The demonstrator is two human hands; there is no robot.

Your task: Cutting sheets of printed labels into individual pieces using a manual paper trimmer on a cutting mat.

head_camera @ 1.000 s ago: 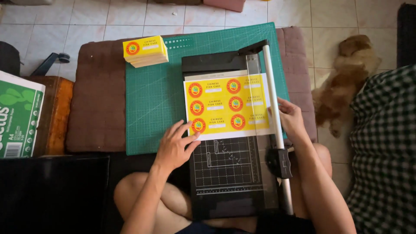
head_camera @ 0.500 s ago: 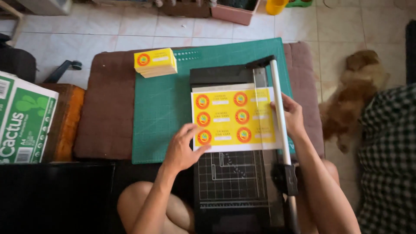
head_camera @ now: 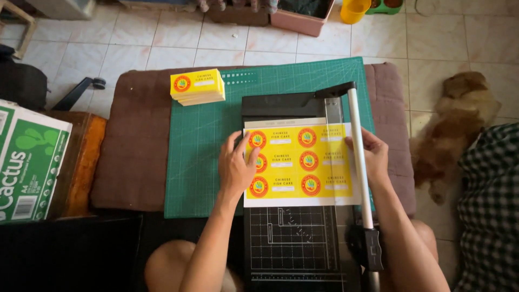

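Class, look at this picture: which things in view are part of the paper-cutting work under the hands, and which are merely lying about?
In use: left hand pressing the yellow label sheet; right hand at the sheet's right edge; black paper trimmer with its cutting arm; green cutting mat; stack of cut yellow labels.

Lying about: green paper box; yellow cup; pink tray.

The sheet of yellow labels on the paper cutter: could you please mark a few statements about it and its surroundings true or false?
1. The left hand lies flat on the sheet of yellow labels. True.
2. The right hand grips the cutter's black handle. False: it rests at the sheet's right edge by the cutter arm; the handle is free.
3. A stack of cut labels sits on the green mat. True.
4. The paper cutter stands on bare floor tiles. False: it stands on the green mat.
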